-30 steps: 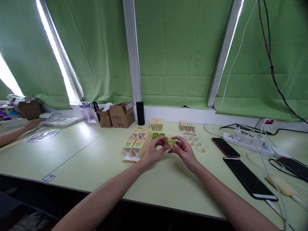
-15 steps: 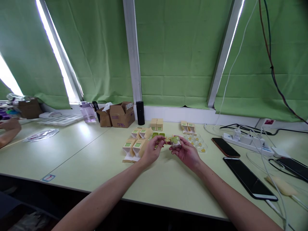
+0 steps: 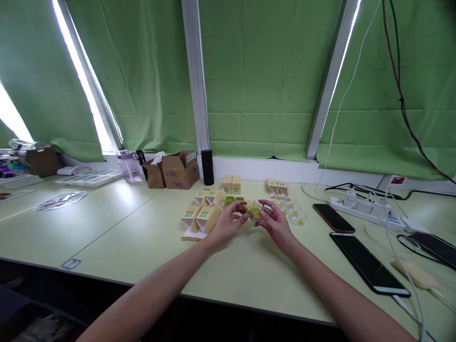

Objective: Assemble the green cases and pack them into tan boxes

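A small clear piece with green and yellow in it (image 3: 254,213) is held up over the table between both hands. My right hand (image 3: 278,224) grips it from the right, thumb in front and fingers curled behind. My left hand (image 3: 230,222) is closed at its left side, thumb and fingertips against it; its exact kind cannot be made out. Just behind my left fingers are small green pieces (image 3: 229,199), partly hidden. Left of that hand stand several kraft paper boxes with green squares (image 3: 204,214). Clear domed pieces with yellow centres (image 3: 298,218) lie beyond my right hand.
More kraft boxes (image 3: 231,184) stand at the back, and a pair (image 3: 278,188) sits further right. A black cylinder (image 3: 207,167), cardboard cartons (image 3: 181,170) and a clear bottle (image 3: 129,166) line the wall. Phones (image 3: 370,263), a power strip (image 3: 365,211) and cables lie right.
The small clear piece has turned, so yellow now shows, and has shifted slightly left. My left fingers have closed in on it. Another person's hand has left view at far left.
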A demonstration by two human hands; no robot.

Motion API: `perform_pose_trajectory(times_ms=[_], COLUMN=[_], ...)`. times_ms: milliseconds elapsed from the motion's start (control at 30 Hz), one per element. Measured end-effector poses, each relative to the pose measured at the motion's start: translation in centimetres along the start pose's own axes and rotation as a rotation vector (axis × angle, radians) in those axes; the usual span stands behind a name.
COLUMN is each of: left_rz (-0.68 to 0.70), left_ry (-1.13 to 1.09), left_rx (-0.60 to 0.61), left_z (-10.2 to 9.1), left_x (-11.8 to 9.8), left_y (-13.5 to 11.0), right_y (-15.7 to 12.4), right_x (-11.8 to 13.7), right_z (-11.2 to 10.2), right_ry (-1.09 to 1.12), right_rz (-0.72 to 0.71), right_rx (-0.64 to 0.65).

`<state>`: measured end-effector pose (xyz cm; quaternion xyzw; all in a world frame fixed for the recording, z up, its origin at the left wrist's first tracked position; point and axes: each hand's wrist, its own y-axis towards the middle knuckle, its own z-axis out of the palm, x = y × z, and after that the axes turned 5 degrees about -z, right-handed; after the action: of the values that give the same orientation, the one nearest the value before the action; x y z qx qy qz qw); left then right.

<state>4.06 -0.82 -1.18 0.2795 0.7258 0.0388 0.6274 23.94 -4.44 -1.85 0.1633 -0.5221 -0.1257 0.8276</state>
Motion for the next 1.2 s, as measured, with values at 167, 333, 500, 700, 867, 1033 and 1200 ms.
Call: perform_pose_trajectory(times_ms=[167, 333, 500, 700, 867, 1033, 1200], left_rz=[-0.046, -0.078, -0.084, -0.087, -0.033, 0.104, 0.107], left_ry=[0.038, -0.015, -0.149, -0.272, -0.129, 0.14, 0.357], left_rx=[0.026, 0.028, 0.056, 0.06, 0.026, 0.047, 0.134], left_z=[0.3, 0.6, 0.6, 0.7, 0.3, -0.5, -1.0], left_x=[-0.6, -0.6, -0.3, 0.2, 0.5, -0.2, -0.8], left_y=[-0.1, -0.1, 0.0, 0.2, 0.1, -0.2, -0.5], right_y=[0.0, 0.1, -0.1, -0.3, 0.2, 1.6, 4.5], right_x=[-0.3, -0.6, -0.5, 0.4, 0.5, 0.9, 2.4], right_z=[-0.1, -0.2, -0.1, -0.1, -0.5, -2.7, -6.5], right_ry=[-0.186, -0.253, -0.276, -0.264, -0.398, -0.709, -1.288], right_rz=[-0.083, -0.109, -0.135, -0.234, -0.29, -0.358, -0.155], right_rx=[0.012, 0.022, 0.054, 0.036, -0.119, -0.288, -0.378])
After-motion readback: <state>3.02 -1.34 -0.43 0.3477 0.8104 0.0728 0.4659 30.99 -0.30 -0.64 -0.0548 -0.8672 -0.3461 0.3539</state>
